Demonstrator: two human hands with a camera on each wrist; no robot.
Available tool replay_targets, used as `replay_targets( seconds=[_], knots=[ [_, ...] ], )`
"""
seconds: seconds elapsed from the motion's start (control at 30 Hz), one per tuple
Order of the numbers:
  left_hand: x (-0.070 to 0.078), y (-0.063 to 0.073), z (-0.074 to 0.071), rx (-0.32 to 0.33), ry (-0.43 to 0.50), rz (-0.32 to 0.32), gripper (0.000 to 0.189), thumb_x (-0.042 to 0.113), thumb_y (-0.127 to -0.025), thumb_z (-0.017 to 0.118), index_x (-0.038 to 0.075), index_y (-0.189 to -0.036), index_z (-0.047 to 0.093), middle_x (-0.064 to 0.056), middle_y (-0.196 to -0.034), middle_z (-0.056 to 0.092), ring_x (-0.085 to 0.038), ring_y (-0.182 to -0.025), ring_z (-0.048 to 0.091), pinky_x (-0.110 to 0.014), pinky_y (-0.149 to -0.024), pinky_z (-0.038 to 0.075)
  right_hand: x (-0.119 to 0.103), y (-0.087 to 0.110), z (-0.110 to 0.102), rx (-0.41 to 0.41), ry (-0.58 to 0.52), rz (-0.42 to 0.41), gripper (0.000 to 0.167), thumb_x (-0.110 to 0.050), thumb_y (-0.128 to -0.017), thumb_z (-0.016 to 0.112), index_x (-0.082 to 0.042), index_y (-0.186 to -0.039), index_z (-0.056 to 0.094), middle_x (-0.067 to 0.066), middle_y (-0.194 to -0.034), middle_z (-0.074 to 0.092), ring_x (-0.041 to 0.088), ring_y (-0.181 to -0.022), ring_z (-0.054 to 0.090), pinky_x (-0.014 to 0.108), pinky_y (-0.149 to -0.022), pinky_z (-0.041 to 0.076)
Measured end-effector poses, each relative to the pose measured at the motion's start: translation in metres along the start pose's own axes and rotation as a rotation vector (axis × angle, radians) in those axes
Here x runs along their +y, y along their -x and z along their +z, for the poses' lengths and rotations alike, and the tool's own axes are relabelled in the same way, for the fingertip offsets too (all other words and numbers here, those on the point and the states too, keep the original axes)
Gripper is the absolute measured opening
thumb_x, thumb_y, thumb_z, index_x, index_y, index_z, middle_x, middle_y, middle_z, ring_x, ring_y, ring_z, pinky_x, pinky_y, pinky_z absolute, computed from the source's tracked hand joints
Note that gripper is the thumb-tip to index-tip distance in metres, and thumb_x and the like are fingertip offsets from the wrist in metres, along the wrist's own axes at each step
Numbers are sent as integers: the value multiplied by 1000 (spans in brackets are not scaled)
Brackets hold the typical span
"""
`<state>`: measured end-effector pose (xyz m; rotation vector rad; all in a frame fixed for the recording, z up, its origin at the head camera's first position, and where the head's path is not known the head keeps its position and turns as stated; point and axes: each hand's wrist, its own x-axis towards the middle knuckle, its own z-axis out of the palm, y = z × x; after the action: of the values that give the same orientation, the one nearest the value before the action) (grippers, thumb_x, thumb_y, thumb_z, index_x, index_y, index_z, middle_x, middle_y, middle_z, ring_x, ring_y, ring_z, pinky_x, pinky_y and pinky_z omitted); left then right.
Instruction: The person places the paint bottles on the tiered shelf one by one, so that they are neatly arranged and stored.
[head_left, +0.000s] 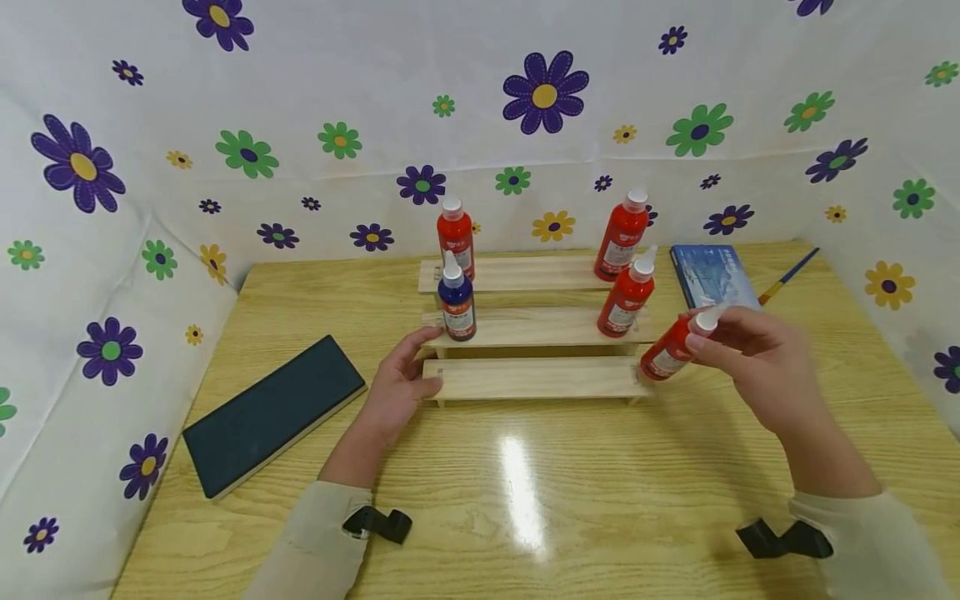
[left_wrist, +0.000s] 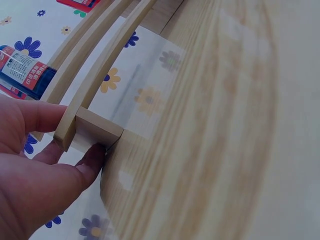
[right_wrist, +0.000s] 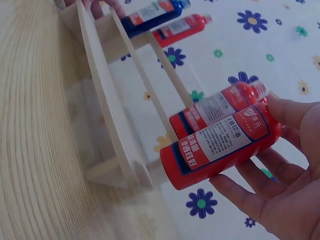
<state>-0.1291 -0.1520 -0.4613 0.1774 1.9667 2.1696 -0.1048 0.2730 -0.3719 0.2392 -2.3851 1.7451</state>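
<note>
My right hand [head_left: 772, 358] holds a red ink bottle [head_left: 666, 353] with a white pointed cap. The bottle tilts just beside the right end of the front step of a three-step wooden rack [head_left: 536, 379]. In the right wrist view, its label [right_wrist: 220, 137] faces the camera and fingers curl round its upper part. At the rack's left end, my left hand [head_left: 393, 387] pinches the front step between thumb and fingers. A dark blue bottle [head_left: 457, 310] stands at the left of the middle step, and a red bottle [head_left: 626, 302] at its right.
Two more red bottles stand on the back step, one left [head_left: 455, 233] and one right [head_left: 622, 237]. A dark flat block [head_left: 273, 417] lies left of the rack. Behind the right hand are a blue box [head_left: 714, 275] and a brush [head_left: 787, 277]. Flower-patterned cloth [head_left: 465, 50] surrounds the table.
</note>
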Motion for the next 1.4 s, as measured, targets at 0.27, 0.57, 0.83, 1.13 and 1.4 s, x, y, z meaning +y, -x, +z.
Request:
replay_targets(
  seconds=[0.27,0.57,0.83,1.13,1.4],
  knots=[
    [0,0,0,-4,0,-1,67,-22,-90,52,12,-148,47,0,-156,33,-40,-136,39,-33,-88,49,-14,1,24,-73,63,-53,26,5,-91,69,5,-117,68,-2,-110,69,16,-101,63,21,-79,52],
    [0,0,1,-2,-7,5,66,-22,-90,52,10,-148,46,-2,-156,34,-40,-137,38,-32,-89,48,-25,-6,54,-171,-46,-87,29,9,-88,70,5,-117,69,3,-112,70,19,-105,62,25,-83,53],
    [0,-1,0,7,-13,-5,69,-23,-89,52,13,-148,47,1,-156,33,-32,-134,42,-35,-90,49,-31,-14,78,-215,-125,-94,26,9,-89,70,4,-115,70,7,-111,70,23,-103,64,30,-84,54],
    [0,0,-1,8,-19,2,69,-24,-89,52,12,-148,47,0,-157,33,-32,-135,42,-33,-90,49,-38,-23,108,-259,-162,-81,27,3,-88,74,3,-115,71,7,-111,70,26,-101,65,35,-85,54],
    [1,0,1,10,-20,0,68,-23,-89,53,11,-148,47,-1,-156,34,-36,-135,41,-32,-89,49,-39,-33,134,-305,-178,-127,26,1,-87,76,-1,-113,74,6,-106,71,26,-100,65,37,-83,55]
  ],
)
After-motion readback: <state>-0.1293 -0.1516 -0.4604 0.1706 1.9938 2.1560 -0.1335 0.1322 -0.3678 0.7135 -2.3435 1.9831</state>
